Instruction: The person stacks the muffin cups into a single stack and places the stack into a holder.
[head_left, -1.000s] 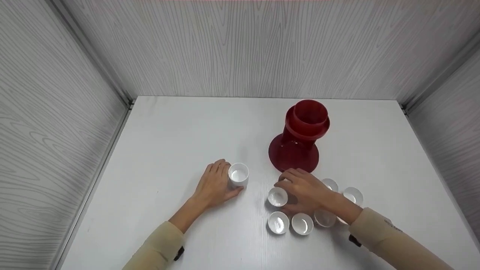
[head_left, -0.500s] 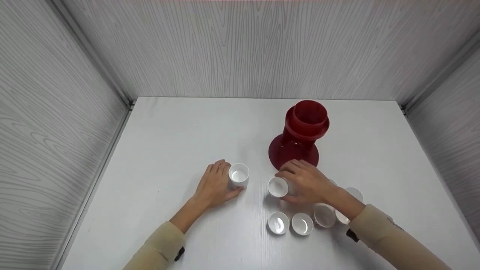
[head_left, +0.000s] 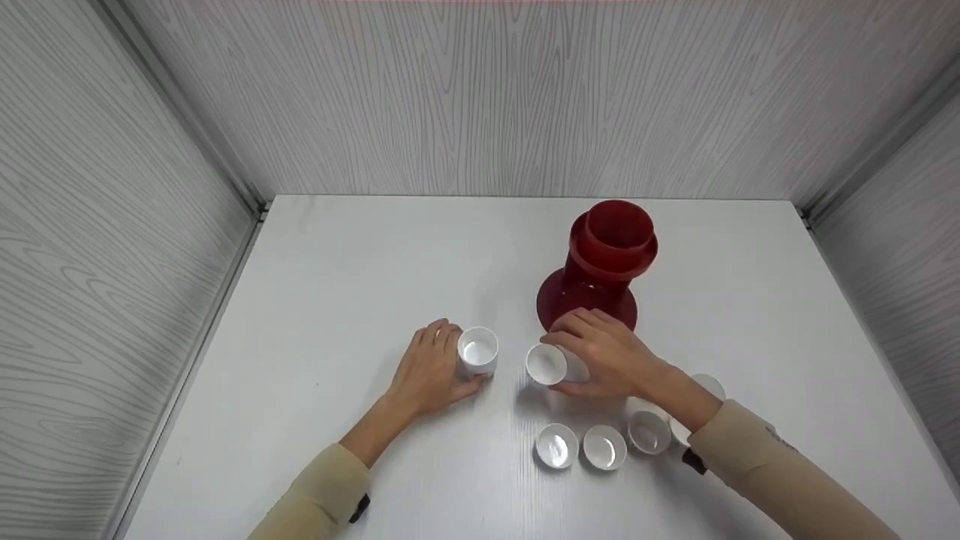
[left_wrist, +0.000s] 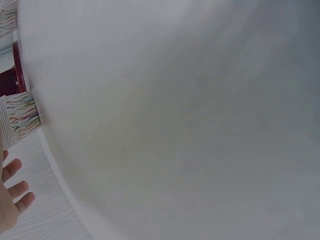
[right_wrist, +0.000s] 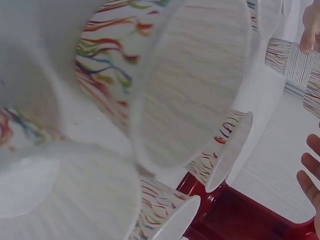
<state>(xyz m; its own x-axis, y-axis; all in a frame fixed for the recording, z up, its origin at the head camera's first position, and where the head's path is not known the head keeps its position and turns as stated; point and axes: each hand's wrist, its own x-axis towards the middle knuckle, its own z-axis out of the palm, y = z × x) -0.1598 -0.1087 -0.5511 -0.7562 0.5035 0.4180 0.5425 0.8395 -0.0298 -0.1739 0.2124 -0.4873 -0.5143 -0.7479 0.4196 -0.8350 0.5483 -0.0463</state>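
In the head view, my left hand (head_left: pixel 429 369) grips a white paper cup (head_left: pixel 478 351) upright near the middle of the table, fingers on its far side and thumb on its near side. Stacked rims show on the cups (left_wrist: pixel 21 116) by the left fingers in the left wrist view. My right hand (head_left: pixel 600 354) holds another white paper cup (head_left: pixel 546 365) slightly right of the first, tilted so its mouth faces left and towards me. A small gap separates the two cups. Coloured streaks mark the nearby cups (right_wrist: pixel 107 65) in the right wrist view.
Several paper cups, such as one at the front (head_left: pixel 556 446) and its neighbour (head_left: pixel 604 448), stand mouth up below my right hand and forearm. A red stand (head_left: pixel 611 251) with a round base and open tube top is behind that hand. Grained panels (head_left: pixel 480 97) enclose the table.
My right hand has moved away from me, raising its cup off the front group and bringing it slightly left, closer to the left cup. The left hand has stayed put.
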